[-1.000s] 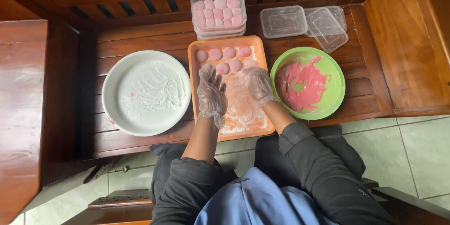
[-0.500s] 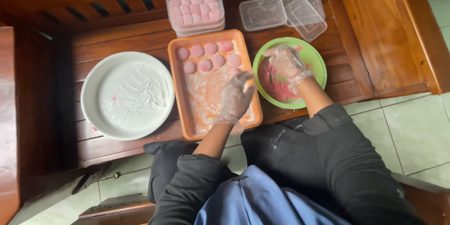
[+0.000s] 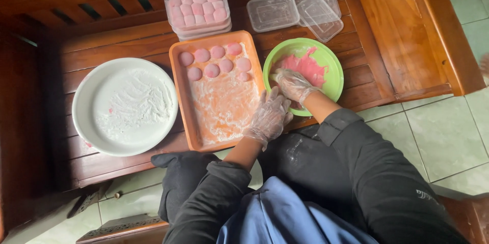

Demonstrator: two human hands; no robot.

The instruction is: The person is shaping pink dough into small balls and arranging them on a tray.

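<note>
Where hands [image 3: 282, 102] overlap: green bowl [image 3: 331, 61] rim hidden.

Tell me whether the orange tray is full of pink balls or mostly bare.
Mostly bare: the orange tray has eight pink balls at its far end only; the rest shows smeared white flour.

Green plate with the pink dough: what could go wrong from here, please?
1. The green plate sits near the front edge of the wooden bench; the right hand pressing into the pink dough might tip it off.
2. The left hand rests over the corner of the orange tray, which may shift.
3. The thin plastic gloves look loose and floury, so sticky dough could pull one off.
</note>
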